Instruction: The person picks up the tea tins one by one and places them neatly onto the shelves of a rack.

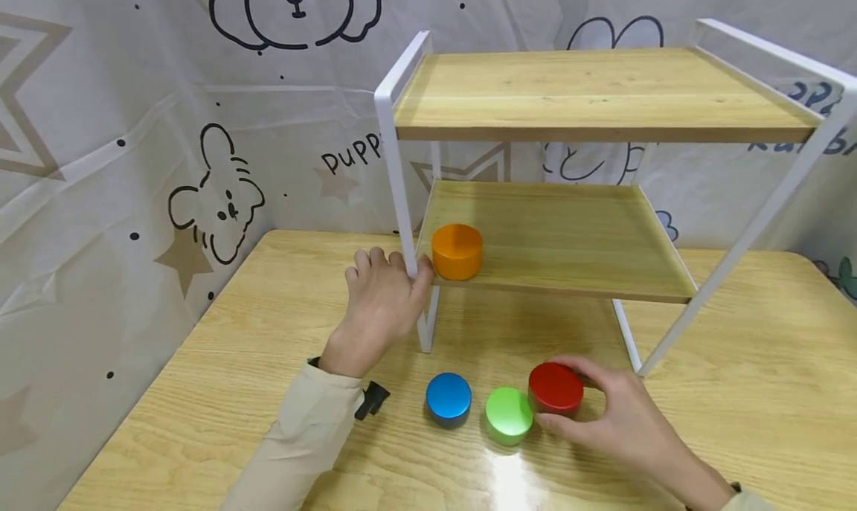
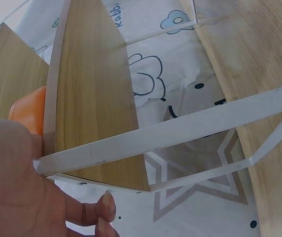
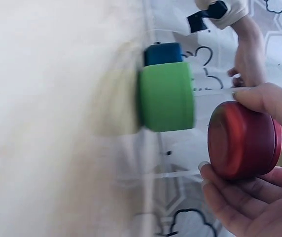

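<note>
Holding one red cylinder in front of the rack

Item 1. Red cylinder: squat, round, glossy, flat top upward, upright axis. Located low in the head view, right of centre. The right-wrist view showed it raised off the tabletop.

Item 2. Right hand: lower right; thumb and fingers pinched the red cylinder from opposite sides.

Item 3. Left hand: left of centre; gripped the white post in the fork between thumb and fingers.

Item 4. Green cylinder and blue cylinder: on the tabletop, lower centre, green just left of the red, blue further left.

Item 5. Orange cylinder: at the left front corner of the lower board, near the left thumb.

Relation of note: the lower board's front edge lay straight above the red cylinder in the head view, with the orange cylinder to its upper left. The right hand was much the nearer to the red piece; in judgement, any further move turned on that rise towards the board.
</note>
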The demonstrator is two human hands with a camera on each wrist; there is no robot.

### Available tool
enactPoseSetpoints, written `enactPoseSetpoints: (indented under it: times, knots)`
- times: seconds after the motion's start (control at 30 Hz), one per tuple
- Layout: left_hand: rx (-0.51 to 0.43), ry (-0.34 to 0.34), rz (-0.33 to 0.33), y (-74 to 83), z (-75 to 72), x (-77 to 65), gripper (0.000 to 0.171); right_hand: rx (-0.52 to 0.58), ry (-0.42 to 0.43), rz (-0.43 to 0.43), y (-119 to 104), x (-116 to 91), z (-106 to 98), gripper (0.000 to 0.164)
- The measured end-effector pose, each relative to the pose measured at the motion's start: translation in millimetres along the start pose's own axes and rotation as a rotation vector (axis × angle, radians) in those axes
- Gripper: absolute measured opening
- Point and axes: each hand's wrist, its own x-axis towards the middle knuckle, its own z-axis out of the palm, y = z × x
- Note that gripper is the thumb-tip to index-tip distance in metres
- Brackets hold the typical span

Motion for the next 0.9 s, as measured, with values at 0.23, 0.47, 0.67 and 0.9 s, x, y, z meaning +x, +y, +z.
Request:
enactPoseSetpoints:
  times: [0.23,0.47,0.67,0.9]
  knots:
    - [-0.01,0.005,0.002,-0.7,0.6,0.4,0.055,-0.039,0.087,-0.084,-17.2,18.6,-10.8,0.053]
    - [-0.007,0.016,0.011,0.0,0.1,0.8,0.056,-0.016,0.133,-0.1,-33.4,28.7,-17.1,0.052]
    - [-0.004,0.007,0.01,-0.2,0.5,1.3,0.056,-0.028,0.114,-0.105,-43.0,36.1,-17.7,0.052]
    - [0.003,0.01,0.012,0.2,-0.3,0.8,0.055,-0.035,0.139,-0.147,-52.1,46.3,-19.3,0.055]
